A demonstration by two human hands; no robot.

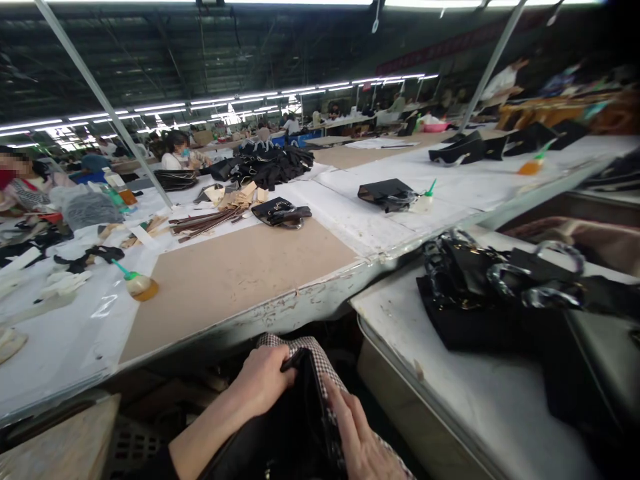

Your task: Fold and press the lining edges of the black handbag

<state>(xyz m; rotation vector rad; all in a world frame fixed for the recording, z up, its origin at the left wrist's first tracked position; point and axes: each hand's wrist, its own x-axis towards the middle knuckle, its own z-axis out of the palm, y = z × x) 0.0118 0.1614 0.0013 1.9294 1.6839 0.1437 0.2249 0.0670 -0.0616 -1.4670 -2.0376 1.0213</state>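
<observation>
Below the table's front edge, my left hand (263, 381) is closed on the top edge of a black bag (293, 427) in my lap. My right hand (357, 437) lies along the bag's other side, fingers pressed together against its edge. A checked black-and-white cloth (320, 357) shows around and behind the bag. Both hands are under the level of the brown cardboard sheet (240, 270) on the table.
A glue bottle with a green nozzle (137, 283) stands left of the cardboard. Black bags with chain handles (495, 287) pile on the right-hand side table. More black bags (383, 193), brown strips (205, 220) and other workers lie farther back.
</observation>
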